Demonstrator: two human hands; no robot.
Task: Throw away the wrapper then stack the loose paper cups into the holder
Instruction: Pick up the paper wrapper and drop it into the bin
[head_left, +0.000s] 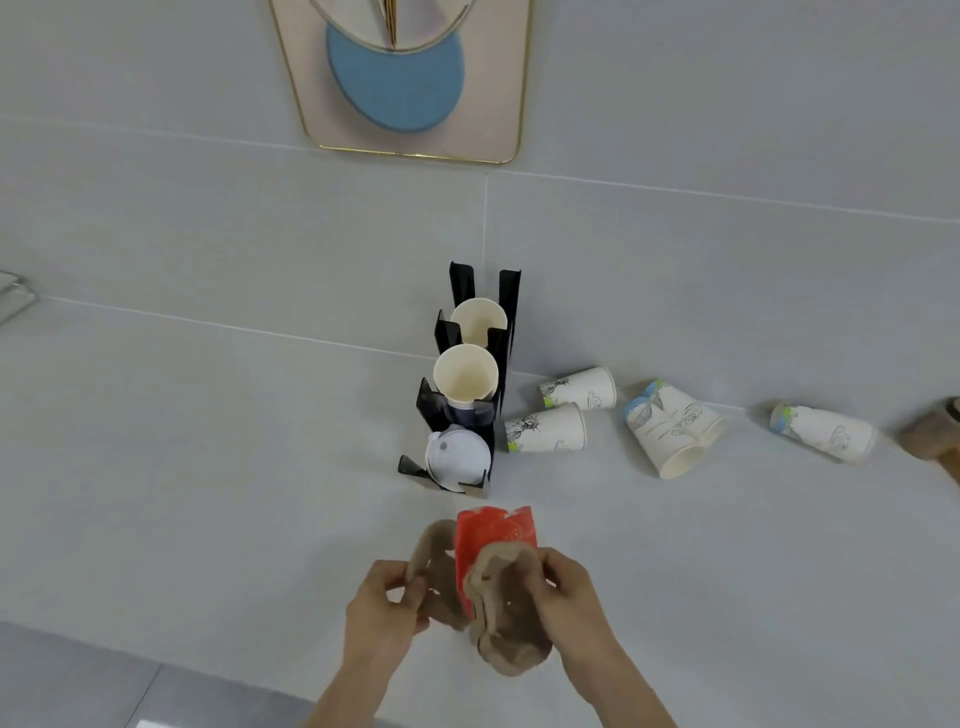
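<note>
A red and brown paper wrapper (493, 540) is held up over the counter's near part, gripped from both sides. My left hand (382, 608) pinches its left brown flap and my right hand (566, 597) clutches the crumpled brown part on the right. Behind it stands a black cup holder (506, 312) with two cream cups (466, 373) upright in its back slots and white lids (457, 460) in its front slot. Several printed white paper cups lie on their sides to the holder's right: two close by (545, 428), a pair further right (662, 428) and one far right (823, 431).
The pale grey counter (208, 441) meets a tiled wall where a pink and blue framed decoration (410, 93) hangs. A brown object (935, 434) sits at the right edge. A metal rack corner (13, 296) shows at the far left. The counter's front edge runs along the bottom left.
</note>
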